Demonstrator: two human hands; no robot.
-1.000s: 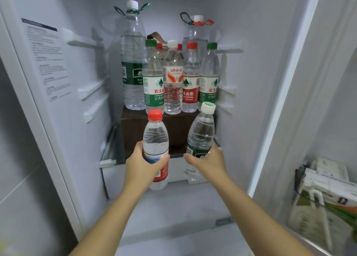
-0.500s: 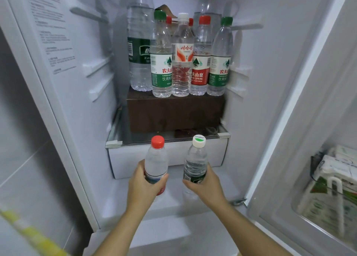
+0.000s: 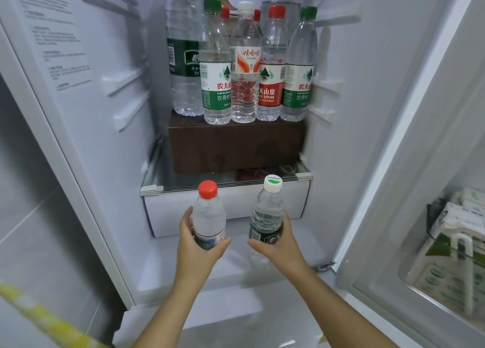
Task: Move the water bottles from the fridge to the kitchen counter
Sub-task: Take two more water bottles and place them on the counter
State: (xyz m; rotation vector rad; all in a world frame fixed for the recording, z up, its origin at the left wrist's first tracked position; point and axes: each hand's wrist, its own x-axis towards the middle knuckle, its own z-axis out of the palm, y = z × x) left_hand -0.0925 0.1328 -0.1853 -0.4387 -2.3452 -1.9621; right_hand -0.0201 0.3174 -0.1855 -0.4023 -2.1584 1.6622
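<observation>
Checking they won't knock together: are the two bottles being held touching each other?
Apart. The head view shows the red-capped bottle in the left hand and the white-capped bottle in the right hand, with the fridge drawer front visible between them.

Under the bottles: we see a brown cardboard box [image 3: 236, 148] (on a glass shelf [image 3: 157, 182]).
Door bin: we see cartons [image 3: 456, 232].

"cestbon" on white cap [image 3: 273, 183]; "spring 550ml" on red-label bottle [image 3: 270, 67].
</observation>
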